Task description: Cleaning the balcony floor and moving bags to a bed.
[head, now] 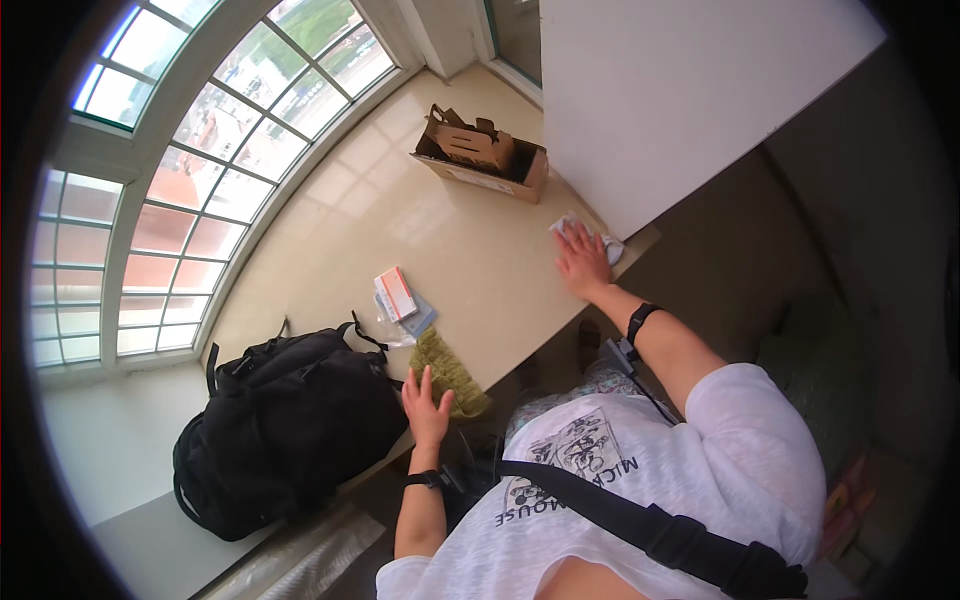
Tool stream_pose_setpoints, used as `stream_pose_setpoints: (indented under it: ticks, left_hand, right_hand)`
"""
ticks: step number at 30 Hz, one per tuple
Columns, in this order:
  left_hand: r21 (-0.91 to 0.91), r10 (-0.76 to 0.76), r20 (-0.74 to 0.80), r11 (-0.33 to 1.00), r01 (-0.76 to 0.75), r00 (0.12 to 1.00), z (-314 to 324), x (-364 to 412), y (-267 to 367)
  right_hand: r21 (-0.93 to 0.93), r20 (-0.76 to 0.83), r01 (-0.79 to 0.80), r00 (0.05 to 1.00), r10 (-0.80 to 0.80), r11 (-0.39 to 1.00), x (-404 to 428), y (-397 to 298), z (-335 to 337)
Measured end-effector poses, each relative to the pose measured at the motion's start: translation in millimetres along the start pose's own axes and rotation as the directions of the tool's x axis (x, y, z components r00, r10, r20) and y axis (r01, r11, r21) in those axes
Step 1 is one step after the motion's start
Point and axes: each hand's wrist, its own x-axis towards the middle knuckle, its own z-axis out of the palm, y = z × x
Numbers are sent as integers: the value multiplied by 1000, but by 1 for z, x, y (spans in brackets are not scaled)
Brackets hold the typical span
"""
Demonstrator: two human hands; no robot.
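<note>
My right hand (582,262) lies flat with its fingers over a crumpled white cloth (613,250), pressing it on the cream tabletop (480,262) near the front right corner. My left hand (427,411) has its fingers apart and nothing in them. It is over the near left end of a fuzzy olive-green cloth (448,367); whether it touches the cloth I cannot tell. A black backpack (292,427) is just left of that hand. Beyond the green cloth, an orange-and-white small box (395,294) rests on a blue flat packet (421,316), beside clear plastic wrap (397,332).
An open cardboard box (487,184) with a smaller brown carton (472,146) inside stands toward the back right. A white panel (675,97) borders the table's right side. Barred windows (225,157) run along the far left. A plastic-wrapped item (322,559) lies below the backpack.
</note>
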Motion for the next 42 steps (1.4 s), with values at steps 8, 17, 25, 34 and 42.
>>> stream_pose_setpoints:
  ticks: [8,17,25,34,42]
  left_hand:
    - [320,-101,26,943,87,995,44,8,62]
    - [28,-78,21,997,77,997,71,27,83]
    - [-192,156,-33,968,-159,987,65,102,192]
    - [-288,363,-194,867,-407,911,35,217,293]
    - [93,417,-87,908,-409,905,39,280,269]
  right_hand:
    - [152,-82,183,982,-172,971,-28,64,-14]
    - [337,-296,502,859,-417,796,-45,147,-14]
    - [295,-320,453,877,-360,841,-50,208,-14]
    - [810,-108,-361,682,723,462,-80,289,8]
    - [622,552,45,683,479,-782,-133,178,-33]
